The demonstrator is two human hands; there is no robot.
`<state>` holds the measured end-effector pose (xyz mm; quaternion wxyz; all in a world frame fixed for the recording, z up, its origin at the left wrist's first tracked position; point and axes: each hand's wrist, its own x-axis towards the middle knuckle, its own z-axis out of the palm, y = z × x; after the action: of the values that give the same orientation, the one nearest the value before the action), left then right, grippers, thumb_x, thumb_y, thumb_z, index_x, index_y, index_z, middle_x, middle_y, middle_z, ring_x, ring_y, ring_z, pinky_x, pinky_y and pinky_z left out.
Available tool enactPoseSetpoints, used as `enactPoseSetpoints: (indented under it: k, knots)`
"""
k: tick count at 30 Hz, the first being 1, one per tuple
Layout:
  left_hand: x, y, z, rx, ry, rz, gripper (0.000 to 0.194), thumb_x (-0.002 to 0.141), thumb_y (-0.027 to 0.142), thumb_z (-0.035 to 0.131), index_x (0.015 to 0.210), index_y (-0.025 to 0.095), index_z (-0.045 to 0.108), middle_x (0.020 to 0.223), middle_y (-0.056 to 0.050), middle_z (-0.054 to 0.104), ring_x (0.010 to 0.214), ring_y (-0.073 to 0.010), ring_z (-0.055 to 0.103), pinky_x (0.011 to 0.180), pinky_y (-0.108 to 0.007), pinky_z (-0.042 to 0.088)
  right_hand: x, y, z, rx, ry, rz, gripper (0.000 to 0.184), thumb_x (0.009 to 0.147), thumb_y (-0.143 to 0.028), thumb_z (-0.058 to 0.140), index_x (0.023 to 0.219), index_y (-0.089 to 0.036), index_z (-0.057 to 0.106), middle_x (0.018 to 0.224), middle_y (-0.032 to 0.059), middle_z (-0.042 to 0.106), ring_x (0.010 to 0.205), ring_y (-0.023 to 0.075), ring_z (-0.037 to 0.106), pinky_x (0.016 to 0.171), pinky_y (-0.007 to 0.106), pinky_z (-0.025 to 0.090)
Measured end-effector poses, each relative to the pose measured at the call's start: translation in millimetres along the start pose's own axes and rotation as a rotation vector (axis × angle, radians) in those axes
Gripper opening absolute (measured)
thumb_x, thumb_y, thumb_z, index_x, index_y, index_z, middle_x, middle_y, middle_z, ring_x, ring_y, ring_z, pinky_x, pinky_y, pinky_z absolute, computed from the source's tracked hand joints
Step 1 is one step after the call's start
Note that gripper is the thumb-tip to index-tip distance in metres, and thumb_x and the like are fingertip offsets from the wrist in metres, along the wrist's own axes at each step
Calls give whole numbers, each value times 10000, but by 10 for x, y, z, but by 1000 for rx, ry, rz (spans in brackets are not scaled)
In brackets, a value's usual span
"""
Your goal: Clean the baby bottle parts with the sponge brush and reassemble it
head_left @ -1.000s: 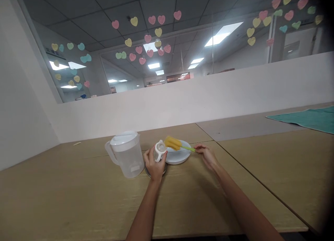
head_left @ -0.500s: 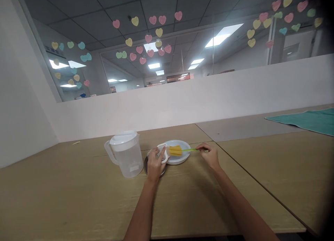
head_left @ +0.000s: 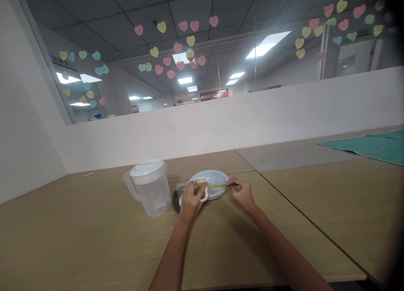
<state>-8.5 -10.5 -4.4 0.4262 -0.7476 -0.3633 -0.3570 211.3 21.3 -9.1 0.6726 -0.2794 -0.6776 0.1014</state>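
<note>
My left hand [head_left: 191, 202] is wrapped round a clear baby bottle [head_left: 180, 190] with white handles, which lies sideways above a white basin [head_left: 217, 176]. My right hand [head_left: 242, 194] pinches the green handle of a bottle brush [head_left: 219, 185]. The brush's yellow sponge head is inside the bottle, mostly hidden behind my left fingers. Below the left hand lies a dark round dish [head_left: 175, 203], partly covered by the hand and bottle.
A clear plastic pitcher [head_left: 154, 196] with a white lid stands left of my left hand. A green cloth [head_left: 372, 146] lies at the far right of the wooden table [head_left: 94, 236]. A white wall [head_left: 151, 135] with a window rises behind.
My right hand has moved left, pushing the brush's yellow head from the bottle's mouth into the bottle. The view has shifted slightly.
</note>
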Motion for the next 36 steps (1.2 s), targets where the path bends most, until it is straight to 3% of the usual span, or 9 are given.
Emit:
enactPoseSetpoints:
  k: [3, 12, 15, 18, 20, 23, 27, 31, 36]
  knots:
    - [34, 36, 11, 55, 12, -28, 400, 840, 164, 530, 1232, 244, 549, 947, -93, 562, 1039, -227, 529, 947, -398, 446, 1, 31, 18, 53, -24, 57, 181, 685, -145, 474, 629, -194, 638, 708, 36, 647, 732, 186, 604, 712, 305, 468]
    - [-36, -132, 74, 122, -69, -218, 407, 837, 127, 516, 1209, 283, 572, 992, -96, 580, 1059, -242, 520, 984, -437, 396, 94, 302, -232, -80, 164, 362, 206, 623, -248, 466, 642, -184, 660, 738, 60, 681, 769, 222, 606, 747, 330, 453]
    - [-66, -188, 52, 41, -11, -403, 390, 825, 264, 582, 1215, 255, 567, 983, -109, 546, 995, -242, 533, 894, -398, 451, 84, 429, -327, -169, 347, 463, 255, 623, -244, 445, 696, -158, 673, 770, 80, 686, 778, 237, 610, 756, 338, 447]
    - [-26, -161, 10, -110, 158, -656, 543, 769, 451, 630, 1245, 210, 526, 970, -102, 522, 900, -226, 551, 810, -366, 481, 57, 528, -384, -310, 446, 534, 310, 646, -215, 413, 793, -124, 671, 830, 104, 683, 800, 244, 610, 760, 337, 439]
    - [25, -80, -21, -222, 250, -754, 580, 749, 488, 636, 1237, 198, 515, 956, -84, 530, 855, -208, 563, 795, -354, 484, 29, 556, -381, -451, 380, 548, 343, 674, -180, 382, 867, -105, 656, 891, 124, 673, 831, 246, 603, 761, 336, 430]
    - [83, 134, -48, -360, 276, -712, 467, 746, 456, 650, 1116, 181, 578, 931, -72, 560, 844, -191, 574, 775, -326, 493, -33, 556, -306, -587, 173, 519, 344, 683, -111, 377, 899, -109, 645, 926, 128, 658, 843, 233, 590, 740, 310, 411]
    - [79, 494, -26, -557, 195, -468, 501, 717, 429, 686, 1130, 178, 557, 1022, -104, 585, 954, -212, 577, 804, -332, 514, -124, 532, -148, -664, -168, 486, 291, 659, -31, 423, 818, -121, 648, 849, 113, 649, 769, 193, 576, 677, 263, 382]
    - [57, 742, 37, -684, 74, -221, 586, 705, 459, 692, 1178, 156, 526, 1099, -133, 614, 1043, -239, 582, 906, -362, 503, -162, 498, -72, -632, -329, 463, 201, 632, -54, 530, 777, -137, 641, 758, 68, 646, 708, 169, 568, 630, 235, 362]
    - [46, 818, 75, -774, -109, -346, 523, 718, 449, 675, 1150, 188, 537, 1085, -92, 650, 984, -204, 625, 876, -320, 524, -160, 447, -88, -583, -457, 446, 139, 652, -164, 592, 786, -161, 630, 728, 43, 650, 692, 172, 577, 596, 234, 349]
